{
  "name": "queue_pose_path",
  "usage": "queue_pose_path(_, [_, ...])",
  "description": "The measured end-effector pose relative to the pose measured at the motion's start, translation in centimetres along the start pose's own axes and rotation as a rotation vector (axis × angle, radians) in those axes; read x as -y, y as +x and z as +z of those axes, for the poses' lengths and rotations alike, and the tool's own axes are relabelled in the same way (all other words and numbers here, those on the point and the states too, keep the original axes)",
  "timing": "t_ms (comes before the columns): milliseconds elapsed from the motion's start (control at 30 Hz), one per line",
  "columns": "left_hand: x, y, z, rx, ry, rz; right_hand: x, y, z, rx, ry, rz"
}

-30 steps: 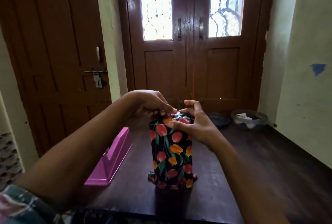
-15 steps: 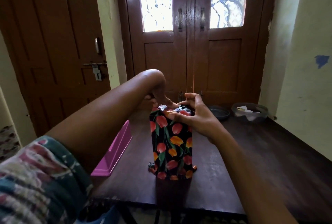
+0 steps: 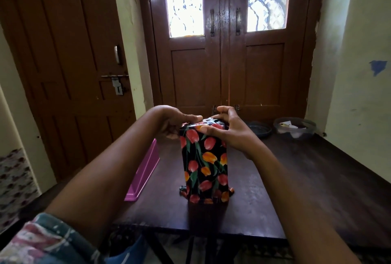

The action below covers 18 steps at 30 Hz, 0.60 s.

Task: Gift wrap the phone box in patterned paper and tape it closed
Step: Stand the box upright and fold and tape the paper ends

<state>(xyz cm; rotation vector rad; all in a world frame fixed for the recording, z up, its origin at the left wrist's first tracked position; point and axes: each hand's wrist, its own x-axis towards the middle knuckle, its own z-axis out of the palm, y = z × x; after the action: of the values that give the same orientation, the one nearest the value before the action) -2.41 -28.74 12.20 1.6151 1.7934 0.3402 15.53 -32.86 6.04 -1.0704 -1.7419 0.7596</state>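
Observation:
The phone box (image 3: 204, 164) stands upright on end on the dark wooden table (image 3: 296, 179), covered in black paper printed with red and orange tulips. Crumpled paper ends stick out at its base. My left hand (image 3: 175, 121) grips the top left corner, thumb laid across the folded top flap, fingers curled down the left side. My right hand (image 3: 228, 130) grips the top right corner, thumb on the front face and fingers arched over the top fold. The top end of the box is mostly hidden by both hands.
A pink plastic tray (image 3: 146, 170) lies left of the box, partly behind my left forearm. At the table's far right stand a dark dish (image 3: 260, 130) and a clear container (image 3: 296, 128) with small items. Brown double doors rise behind the table.
My left elbow has dropped from its raised position and the thumb now lies flat on the top flap. The right hand keeps its hold. The box stays put.

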Motion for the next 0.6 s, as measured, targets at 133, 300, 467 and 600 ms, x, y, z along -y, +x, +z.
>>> queue_pose_path(133, [1.2,-0.5,0.7,-0.120,-0.145,0.124,0.1,-0.2,0.1,-0.015,-0.064,-0.030])
queue_pose_path(300, [1.7,-1.5,1.7,-0.457,0.069,0.668,0.1,-0.4,0.3,-0.045,-0.242,-0.123])
queue_pose_path(467, [2.9,-1.9,2.0,-0.262,-0.044,0.727,0.1,-0.4,0.3,-0.012,-0.432,-0.177])
queue_pose_path(600, [3.3,-1.9,2.2,-0.280,-0.072,0.770,0.5,-0.1,0.1,0.000,-0.566,-0.170])
